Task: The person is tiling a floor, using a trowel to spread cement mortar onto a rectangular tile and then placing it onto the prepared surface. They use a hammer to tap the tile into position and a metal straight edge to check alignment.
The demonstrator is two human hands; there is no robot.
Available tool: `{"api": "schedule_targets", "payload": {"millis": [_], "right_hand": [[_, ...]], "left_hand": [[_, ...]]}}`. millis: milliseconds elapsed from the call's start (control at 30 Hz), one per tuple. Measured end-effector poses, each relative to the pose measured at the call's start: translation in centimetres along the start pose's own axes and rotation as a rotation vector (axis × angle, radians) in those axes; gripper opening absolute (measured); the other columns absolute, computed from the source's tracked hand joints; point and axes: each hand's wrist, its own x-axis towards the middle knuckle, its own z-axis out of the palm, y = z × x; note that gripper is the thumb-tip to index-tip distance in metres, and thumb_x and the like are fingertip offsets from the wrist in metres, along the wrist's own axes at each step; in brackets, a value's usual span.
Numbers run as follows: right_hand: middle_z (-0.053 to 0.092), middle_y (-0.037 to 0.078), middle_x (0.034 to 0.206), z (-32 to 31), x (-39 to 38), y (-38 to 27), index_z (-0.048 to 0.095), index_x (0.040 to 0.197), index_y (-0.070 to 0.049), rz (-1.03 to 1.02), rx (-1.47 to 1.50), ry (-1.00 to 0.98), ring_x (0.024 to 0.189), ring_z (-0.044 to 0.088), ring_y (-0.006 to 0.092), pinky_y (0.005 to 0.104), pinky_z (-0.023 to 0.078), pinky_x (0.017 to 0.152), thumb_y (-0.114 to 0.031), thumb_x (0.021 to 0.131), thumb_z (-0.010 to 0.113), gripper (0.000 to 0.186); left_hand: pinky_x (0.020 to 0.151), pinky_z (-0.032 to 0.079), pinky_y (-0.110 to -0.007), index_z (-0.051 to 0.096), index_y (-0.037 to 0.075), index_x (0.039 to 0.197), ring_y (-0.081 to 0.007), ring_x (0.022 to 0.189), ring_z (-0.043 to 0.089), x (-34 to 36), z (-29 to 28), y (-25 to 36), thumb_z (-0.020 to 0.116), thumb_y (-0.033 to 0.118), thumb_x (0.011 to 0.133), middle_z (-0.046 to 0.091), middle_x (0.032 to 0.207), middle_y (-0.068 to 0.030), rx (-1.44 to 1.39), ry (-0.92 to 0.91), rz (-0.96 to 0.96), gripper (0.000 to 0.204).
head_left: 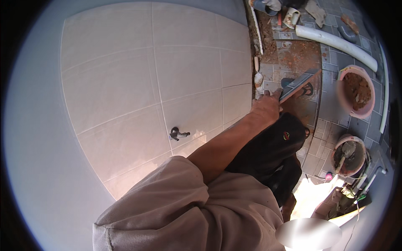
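Note:
My left hand (269,103) reaches forward with its fingers closed on the near end of a flat grey tile (298,86) with a reddish-brown edge. The tile is tilted and seen almost edge-on above the floor, with sandalled feet partly behind it. Just beyond the hand, by the foot of the wall, lies a trowel (258,74) with a pale handle. My right hand cannot be made out. Some skin shows beside my dark trousers at the lower right, and a small patch by the knee could be fingers or toes.
A tiled wall (188,71) with a dark tap (179,134) rises at my left. At the right stand a pink basin of soil (341,98) and a bucket of grey mortar (333,157) holding a trowel. A white pipe (335,47) lies farther off; a gloved hand (273,5) shows at the top.

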Motion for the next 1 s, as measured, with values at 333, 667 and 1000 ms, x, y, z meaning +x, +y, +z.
{"api": "schedule_targets", "payload": {"millis": [333,667,1000], "right_hand": [[0.059,0.004,0.071,-6.5,-0.2,-9.3,0.065,0.081,-0.003,0.143,-0.152,-0.133,0.060,0.056,0.0145,0.0288,0.048,0.050,-0.020,0.095,0.071,0.023],[0.068,0.013,0.132,5.2,-8.8,-19.4,0.072,0.131,-0.011,-0.624,-0.728,0.032,0.135,0.053,0.0400,0.0565,0.043,0.113,-0.027,0.085,0.084,0.050],[0.076,0.016,0.097,3.1,-7.1,-17.2,0.077,0.097,-0.008,-0.586,-0.981,-0.713,0.091,0.075,0.0366,0.0450,0.062,0.079,-0.016,0.098,0.063,0.016]], "left_hand": [[0.109,0.046,-0.060,0.033,0.014,0.165,-0.0430,0.136,0.058,-6.3,1.2,-5.9,0.070,0.025,0.101,0.056,0.145,-0.0235,-0.053,-0.024,-0.076,0.075],[0.110,0.050,-0.059,0.046,0.006,0.151,-0.0489,0.134,0.059,6.3,2.7,-9.3,0.072,0.033,0.099,0.058,0.144,-0.0309,-0.147,-0.225,-0.113,0.064],[0.055,0.055,-0.033,0.059,-0.004,0.133,-0.0164,0.070,0.063,11.6,7.5,-13.5,0.082,0.022,0.095,0.065,0.090,-0.0085,-0.494,0.028,0.137,0.051]]}}
